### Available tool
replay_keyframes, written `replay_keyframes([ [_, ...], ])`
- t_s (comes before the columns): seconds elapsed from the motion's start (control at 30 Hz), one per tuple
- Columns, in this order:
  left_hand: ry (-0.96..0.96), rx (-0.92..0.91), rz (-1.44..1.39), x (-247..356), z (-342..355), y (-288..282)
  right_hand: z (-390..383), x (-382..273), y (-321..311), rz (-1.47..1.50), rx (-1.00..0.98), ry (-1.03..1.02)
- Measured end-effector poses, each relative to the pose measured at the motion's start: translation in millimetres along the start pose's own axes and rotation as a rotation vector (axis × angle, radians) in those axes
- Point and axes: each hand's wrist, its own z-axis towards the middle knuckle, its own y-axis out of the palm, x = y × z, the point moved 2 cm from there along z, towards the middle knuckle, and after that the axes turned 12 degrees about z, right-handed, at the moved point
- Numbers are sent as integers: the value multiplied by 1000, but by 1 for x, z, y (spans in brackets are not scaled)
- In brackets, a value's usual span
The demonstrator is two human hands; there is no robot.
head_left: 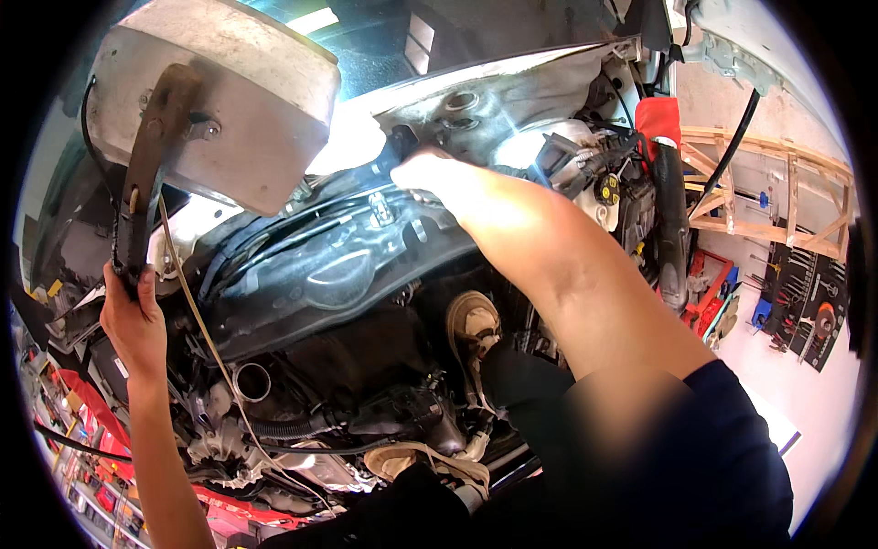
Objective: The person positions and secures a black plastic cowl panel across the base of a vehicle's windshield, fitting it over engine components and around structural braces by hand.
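My left hand (pixel 133 316) grips the dark handle bar (pixel 146 220) of a boxy, pale work light (pixel 233 128), its fingers wrapped round the lower end. A thin cord (pixel 197 311) hangs beside it. My right arm reaches across the engine bay to a black panel (pixel 338 274) below the windscreen. My right hand (pixel 421 174) is curled against a dark part (pixel 398 137) at the panel's upper edge, in bright glare; what its fingers hold is hard to make out.
Two beige shoes (pixel 471 316) are among the engine parts below me, beside an open round pipe (pixel 251 382). A red cloth (pixel 658 119) lies at the bay's right. Beyond are a wooden frame (pixel 786 233), a red tray (pixel 704 284) and a mat of tools (pixel 800 302).
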Motion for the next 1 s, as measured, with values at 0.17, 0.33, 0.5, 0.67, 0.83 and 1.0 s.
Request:
replay_keyframes([
  [0.17,34,-10,27,29,0,8,-5,3,-3,-92,66,98],
  [0.33,-11,34,-12,19,5,1,-7,-12,-9,-228,83,69],
  [0.5,21,-50,-96,9,0,-5,11,-3,5,-311,-49,57],
  [0.67,-49,77,-7,-2,-33,-43,70,14,-28,-1232,-553,-609],
  [0.83,-393,226,-55,-53,-194,-104,-190,-92,29,-1165,-128,-974],
  [1.0,-788,210,2,-63,-354,-88,-212,-48,143,-1052,-102,-1110],
])
